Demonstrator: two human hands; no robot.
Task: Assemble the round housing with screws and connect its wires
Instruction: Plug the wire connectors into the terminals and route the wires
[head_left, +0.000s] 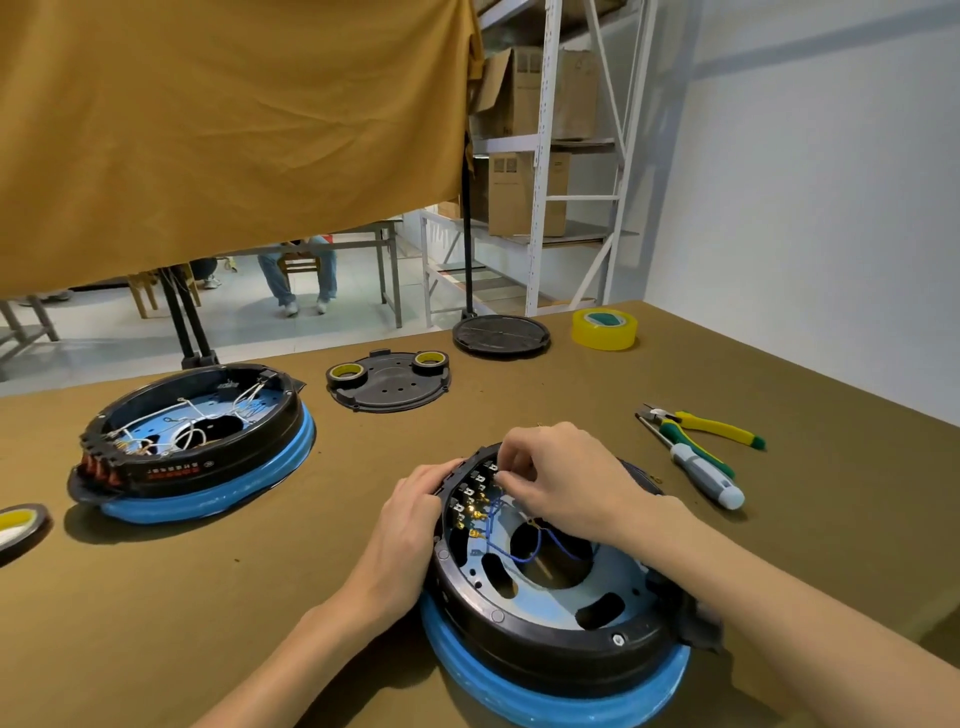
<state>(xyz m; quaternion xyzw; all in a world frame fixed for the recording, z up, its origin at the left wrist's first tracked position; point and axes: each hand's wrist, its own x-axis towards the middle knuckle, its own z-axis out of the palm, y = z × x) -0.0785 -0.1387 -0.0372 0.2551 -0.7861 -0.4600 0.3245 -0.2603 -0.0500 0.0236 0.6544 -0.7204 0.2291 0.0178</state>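
A round black housing (545, 631) on a blue base stands at the table's near edge, with blue wires (535, 551) and brass terminals (475, 514) inside it. My left hand (408, 519) grips the housing's left rim beside the terminal block. My right hand (561, 478) reaches over the far rim, its fingertips pinching something small at the terminals; what it pinches is hidden. A second housing (192, 447) with white wires sits at the left.
A black cover plate (389, 387) carrying two tape rolls lies at the centre back. Behind it are a round black lid (501, 335) and a yellow tape roll (605, 327). Pliers (706, 426) and a screwdriver (701, 470) lie to the right. Another tape roll (18, 522) sits at the left edge.
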